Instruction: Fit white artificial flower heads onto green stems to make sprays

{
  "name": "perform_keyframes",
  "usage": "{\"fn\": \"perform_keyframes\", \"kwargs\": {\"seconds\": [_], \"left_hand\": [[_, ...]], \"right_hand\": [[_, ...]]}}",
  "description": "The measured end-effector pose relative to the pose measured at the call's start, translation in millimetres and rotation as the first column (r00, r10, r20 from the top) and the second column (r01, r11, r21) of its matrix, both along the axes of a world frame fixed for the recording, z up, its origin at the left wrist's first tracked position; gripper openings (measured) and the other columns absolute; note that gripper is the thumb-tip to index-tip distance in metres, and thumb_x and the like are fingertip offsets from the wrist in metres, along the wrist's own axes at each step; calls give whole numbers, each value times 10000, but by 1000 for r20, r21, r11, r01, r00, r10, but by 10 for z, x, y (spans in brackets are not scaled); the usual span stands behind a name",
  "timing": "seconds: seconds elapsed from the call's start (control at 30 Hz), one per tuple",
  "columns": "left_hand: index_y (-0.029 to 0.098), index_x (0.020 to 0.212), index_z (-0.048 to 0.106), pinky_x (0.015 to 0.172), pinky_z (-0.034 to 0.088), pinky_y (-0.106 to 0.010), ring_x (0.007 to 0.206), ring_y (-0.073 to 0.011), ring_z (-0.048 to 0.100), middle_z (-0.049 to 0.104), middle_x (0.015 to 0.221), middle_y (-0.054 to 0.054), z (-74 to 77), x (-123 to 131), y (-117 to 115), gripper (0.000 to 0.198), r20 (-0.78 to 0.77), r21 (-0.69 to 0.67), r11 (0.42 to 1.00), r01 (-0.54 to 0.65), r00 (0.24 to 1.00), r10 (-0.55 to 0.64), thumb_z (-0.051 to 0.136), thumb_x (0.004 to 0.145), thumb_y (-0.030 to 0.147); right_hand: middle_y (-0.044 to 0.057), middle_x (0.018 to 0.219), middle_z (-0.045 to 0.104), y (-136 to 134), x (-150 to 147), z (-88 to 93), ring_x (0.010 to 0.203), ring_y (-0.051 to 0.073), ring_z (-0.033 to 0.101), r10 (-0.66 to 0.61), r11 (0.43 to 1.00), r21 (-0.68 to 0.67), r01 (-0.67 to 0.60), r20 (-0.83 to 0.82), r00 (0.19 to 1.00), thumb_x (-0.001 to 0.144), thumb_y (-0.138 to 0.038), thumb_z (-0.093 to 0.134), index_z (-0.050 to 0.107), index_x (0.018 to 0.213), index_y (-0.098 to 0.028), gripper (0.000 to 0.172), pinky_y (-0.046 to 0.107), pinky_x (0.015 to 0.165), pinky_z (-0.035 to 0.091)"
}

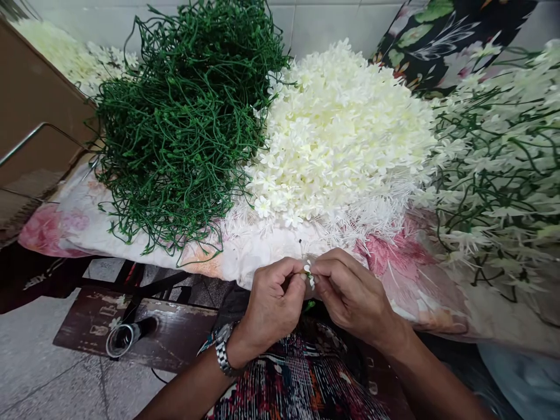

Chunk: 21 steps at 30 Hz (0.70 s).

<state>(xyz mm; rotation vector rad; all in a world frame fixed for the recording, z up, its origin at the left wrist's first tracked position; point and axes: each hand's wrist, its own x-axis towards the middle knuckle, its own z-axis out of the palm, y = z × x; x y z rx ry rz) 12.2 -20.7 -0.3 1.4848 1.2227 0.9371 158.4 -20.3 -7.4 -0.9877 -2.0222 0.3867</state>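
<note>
A small white artificial flower (309,273) is pinched where my fingertips meet, just off the cloth's front edge. My left hand (275,300), with a metal watch on its wrist, has thumb and forefinger closed on it from the left. From the other side, my right hand (352,286) grips it with bent fingers. A bit of green (310,305) shows below the fingertips; whether it joins the flower I cannot tell. Beyond my hands lies a heap of loose white flower heads (345,134), and to its left a tangled pile of green plastic stems (184,128).
Flowers on green stems (503,163) are heaped at the right. The floral cloth (258,251) covers the work surface. A cardboard box (41,93) stands at the left. Lower down, a clear cup (120,340) rests on a worn brown wooden bench (184,326).
</note>
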Motion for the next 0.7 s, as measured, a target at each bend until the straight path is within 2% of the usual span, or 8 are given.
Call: {"fn": "perform_keyframes", "kwargs": {"seconds": [0.13,0.23,0.37,0.5,0.57,0.7], "left_hand": [[148,669,556,494,381,-181,520,-83,438,495,557,34,-18,-27,3,133,126,-73,997,21,992,-11,469,767,128],[150,706,588,493,408,-183,507,-81,462,537,575,31,-43,-72,-25,107,198,-29,999,-31,979,37,505,772,135],[166,752,612,530,435,-178,546,-84,527,597,629,26,-62,-114,-56,120,137,237,966,-108,988,77,530,775,81],[166,808,610,519,431,-181,555,-89,542,598,638,12,-58,-123,-54,150,34,535,840,-87,996,81,529,777,44],[162,822,602,506,426,-192,551,-94,529,585,634,5,-64,-126,-50,155,-17,606,794,-56,996,84,525,776,35],[151,871,591,506,427,-206,560,-101,519,595,654,-11,-102,-130,-36,192,-59,674,738,-16,995,75,519,767,6]], "right_hand": [[37,757,541,0,53,82,707,125,532,29,999,-36,-29,-4,1000,841,-57,474,525,896,-162,129,239,605,477],[42,788,564,-25,93,198,733,124,555,7,998,-66,-8,-11,1000,839,-88,500,544,913,-158,111,235,631,480],[31,766,568,-66,89,311,703,115,558,-41,995,-94,37,-33,999,836,-127,529,568,874,-156,62,226,613,470],[24,749,558,-89,31,331,676,105,547,-40,991,-129,33,-53,998,832,-117,530,570,847,-149,54,223,601,463],[19,741,553,-94,5,322,676,105,543,-34,990,-142,25,-61,998,831,-100,516,562,844,-151,69,225,606,461],[11,737,550,-99,-19,292,674,104,536,-44,985,-169,33,-65,997,828,-83,495,537,843,-164,92,226,600,453]]}}
